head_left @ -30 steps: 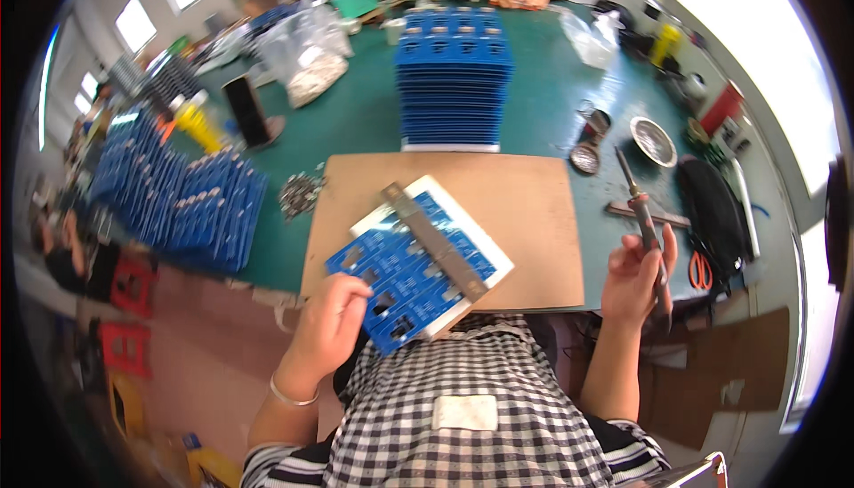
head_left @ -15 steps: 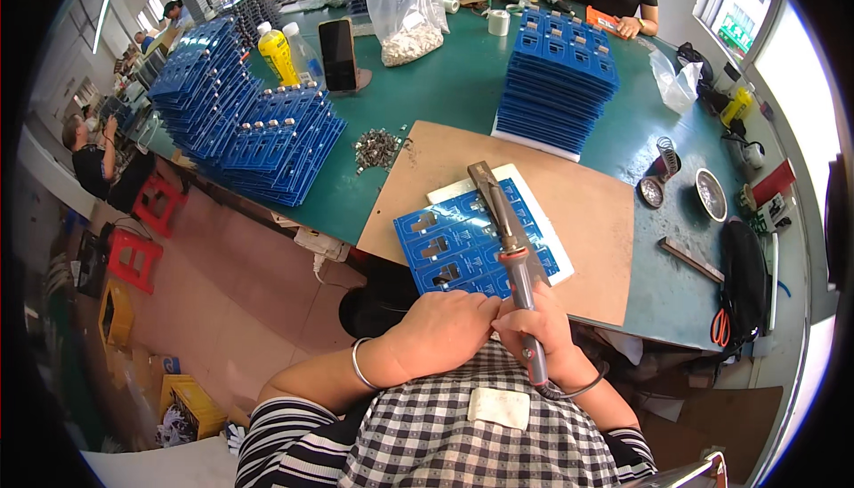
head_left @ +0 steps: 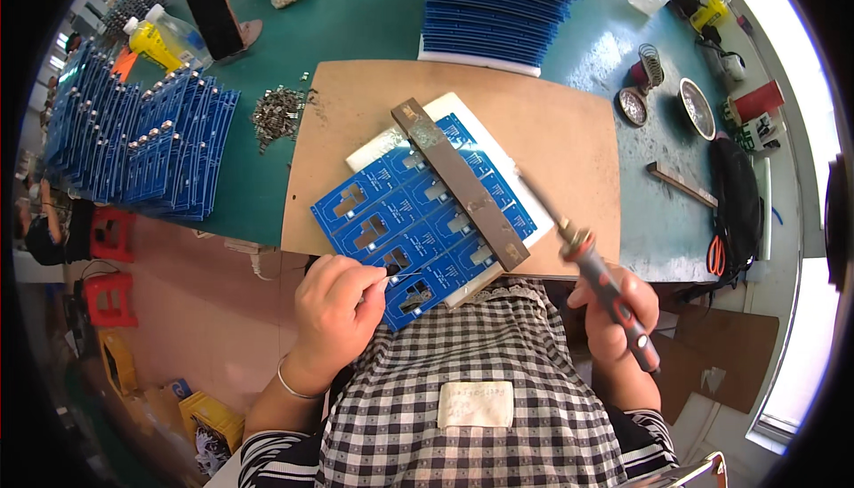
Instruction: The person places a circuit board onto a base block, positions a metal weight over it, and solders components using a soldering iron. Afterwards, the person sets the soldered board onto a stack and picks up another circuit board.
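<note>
My right hand (head_left: 620, 314) is closed round the grey-and-red handle of a soldering iron (head_left: 605, 285), its tip pointing up and left beside the white pad. A blue circuit board panel (head_left: 369, 193) with rectangular cutouts lies tilted on the white pad (head_left: 455, 104). Across the panel rests a brown metal bar (head_left: 463, 187). Fingertips of my left hand (head_left: 342, 306) are pinched at the panel's near-left edge, over a cutout. A small dark piece and a thin line show at those fingertips; what they are is too small to tell.
Under the pad is a brown board (head_left: 569, 132) on the green table. Loose metal parts (head_left: 277, 116) lie at its left, near stacked blue panels (head_left: 147, 141). Another stack (head_left: 498, 12) stands behind. A round metal dish (head_left: 696, 109) and orange-handled scissors (head_left: 717, 255) are at right.
My hands were together at the panel's near edge; now they are apart, left at the panel, right with the iron further right. The bar across the panel now shows fully. The view has tilted downward.
</note>
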Available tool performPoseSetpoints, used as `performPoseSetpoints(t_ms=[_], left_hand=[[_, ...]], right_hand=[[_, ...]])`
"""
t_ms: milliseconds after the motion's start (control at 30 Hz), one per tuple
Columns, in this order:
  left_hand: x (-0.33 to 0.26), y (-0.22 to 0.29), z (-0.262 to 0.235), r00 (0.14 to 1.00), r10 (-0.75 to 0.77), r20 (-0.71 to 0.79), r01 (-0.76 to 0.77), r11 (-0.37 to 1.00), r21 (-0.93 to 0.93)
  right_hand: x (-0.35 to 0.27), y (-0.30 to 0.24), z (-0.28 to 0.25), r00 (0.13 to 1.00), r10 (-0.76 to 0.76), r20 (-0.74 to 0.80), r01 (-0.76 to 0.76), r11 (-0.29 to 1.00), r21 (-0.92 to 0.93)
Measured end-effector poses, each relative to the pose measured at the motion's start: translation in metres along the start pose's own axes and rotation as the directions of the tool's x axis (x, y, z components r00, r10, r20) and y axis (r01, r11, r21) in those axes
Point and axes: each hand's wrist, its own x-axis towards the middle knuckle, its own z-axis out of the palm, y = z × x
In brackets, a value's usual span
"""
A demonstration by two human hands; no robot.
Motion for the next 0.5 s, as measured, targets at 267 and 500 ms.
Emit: performPoseSetpoints(t_ms=[267, 500], left_hand=[[0.0, 0.011, 0.022, 0.971, 0.182, 0.153, -0.183, 0.983, -0.008], [-0.005, 0.015, 0.026, 0.966, 0.125, 0.227, -0.151, 0.984, 0.098]], right_hand=[[-0.039, -0.023, -0.008, 0.921, 0.389, -0.021, -0.388, 0.921, 0.042], [-0.053, -0.012, -0.004, 0.905, 0.422, -0.054, -0.408, 0.896, 0.177]])
